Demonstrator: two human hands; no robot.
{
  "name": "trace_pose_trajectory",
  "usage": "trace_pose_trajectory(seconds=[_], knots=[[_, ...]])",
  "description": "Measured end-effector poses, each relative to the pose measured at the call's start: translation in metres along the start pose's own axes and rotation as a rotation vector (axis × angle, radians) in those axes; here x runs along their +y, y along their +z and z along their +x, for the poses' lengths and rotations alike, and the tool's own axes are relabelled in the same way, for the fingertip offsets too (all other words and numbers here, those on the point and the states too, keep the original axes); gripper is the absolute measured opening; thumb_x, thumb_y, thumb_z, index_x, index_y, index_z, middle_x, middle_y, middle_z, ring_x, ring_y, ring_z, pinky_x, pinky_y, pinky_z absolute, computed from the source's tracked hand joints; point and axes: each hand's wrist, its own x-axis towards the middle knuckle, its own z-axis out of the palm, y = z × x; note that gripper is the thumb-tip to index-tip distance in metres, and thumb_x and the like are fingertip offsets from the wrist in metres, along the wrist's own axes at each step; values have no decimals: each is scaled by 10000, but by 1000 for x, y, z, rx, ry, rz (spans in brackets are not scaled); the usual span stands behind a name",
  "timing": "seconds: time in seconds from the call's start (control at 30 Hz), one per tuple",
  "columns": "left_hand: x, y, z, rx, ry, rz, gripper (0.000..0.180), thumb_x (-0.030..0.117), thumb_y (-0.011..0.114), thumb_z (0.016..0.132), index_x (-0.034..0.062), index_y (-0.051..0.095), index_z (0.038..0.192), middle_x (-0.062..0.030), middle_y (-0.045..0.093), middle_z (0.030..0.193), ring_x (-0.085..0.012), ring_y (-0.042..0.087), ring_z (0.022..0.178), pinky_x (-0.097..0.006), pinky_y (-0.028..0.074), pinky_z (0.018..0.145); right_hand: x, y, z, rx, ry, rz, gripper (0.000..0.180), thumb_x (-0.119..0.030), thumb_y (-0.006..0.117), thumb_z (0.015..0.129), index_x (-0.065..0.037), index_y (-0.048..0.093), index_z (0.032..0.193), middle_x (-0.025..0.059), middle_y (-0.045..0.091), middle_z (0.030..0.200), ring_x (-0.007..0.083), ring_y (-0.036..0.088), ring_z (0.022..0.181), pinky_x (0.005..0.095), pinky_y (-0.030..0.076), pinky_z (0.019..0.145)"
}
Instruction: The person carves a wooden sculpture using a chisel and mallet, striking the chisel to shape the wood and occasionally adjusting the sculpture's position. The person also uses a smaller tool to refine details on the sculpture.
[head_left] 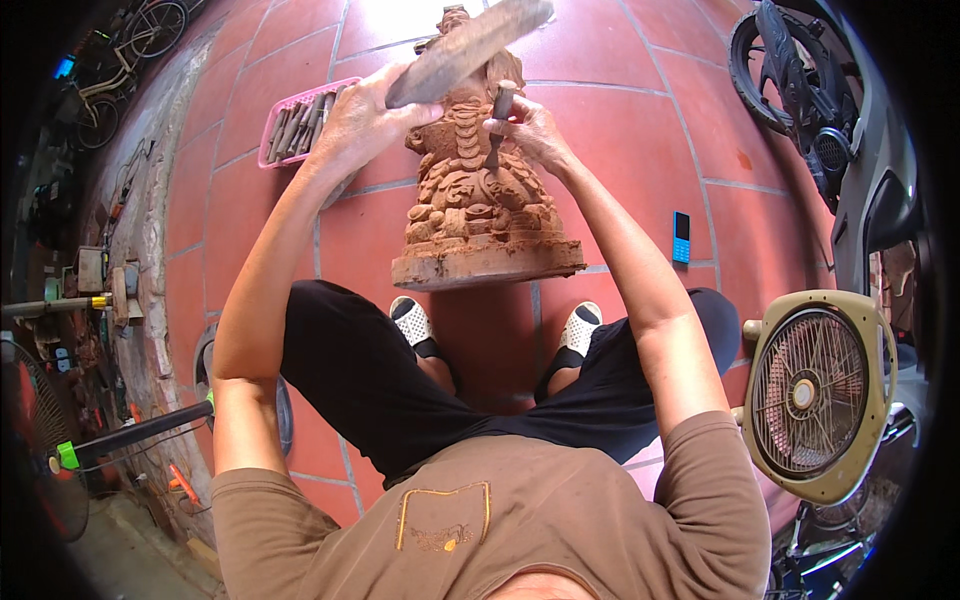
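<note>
A reddish-brown carved wooden statue (478, 215) rests on the floor between my feet, its round base towards me. My left hand (365, 120) grips the near end of a long, flat wooden mallet (465, 52), whose far end reaches up to the right above the statue. The fingers behind the wood are mostly hidden. Held between the fingers of my right hand (538, 132) is a chisel (502, 105), nearly upright, with its lower end at the carved surface. The mallet is apart from the chisel's top. Part of the statue's upper end is hidden behind the mallet.
A pink basket (272, 140) of several chisels sits on the red tiles to the left. At right are a blue keypad phone (681, 238), a box fan (808, 392) and a parked motorbike (800, 85). Bicycles (120, 65) stand far left.
</note>
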Motion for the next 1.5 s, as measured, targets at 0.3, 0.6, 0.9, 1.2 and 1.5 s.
trace_pose_trajectory(seconds=[0.3,0.6,0.9,1.2,1.5], knots=[[-7,2,0,-47,91,170,695,429,750,793,69,536,1347,-220,677,1095,-334,650,1060,-422,480,921,2,1,-1,-9,-93,-40,210,-159,752,873,-30,664,1014,19,669,878,95,623,797,252,531,667],[-11,10,-5,-64,121,309,679,440,735,794,72,541,1330,-231,679,1091,-372,634,1077,-451,462,957,-8,12,-2,-52,-90,-61,333,-282,800,805,-58,667,1013,40,690,874,146,638,822,343,511,789],[-18,-5,-10,-22,116,139,601,320,746,831,81,546,1346,-161,681,1103,-262,661,1016,-385,494,874,-16,19,-8,-49,-140,-100,310,-231,809,802,-54,659,1007,44,701,894,123,626,809,322,514,770],[-10,-1,-15,-116,98,289,722,458,756,770,76,549,1345,-213,682,1113,-349,653,1045,-441,475,933,8,-2,-1,-44,-86,48,237,-190,790,828,-64,669,988,24,687,870,112,624,820,297,523,729],[-13,1,-10,17,154,152,681,408,751,792,94,538,1358,-196,685,1092,-318,646,1067,-422,477,941,-13,6,-8,-47,-8,18,165,-131,729,890,-40,657,1007,5,664,906,98,614,832,280,524,723]])
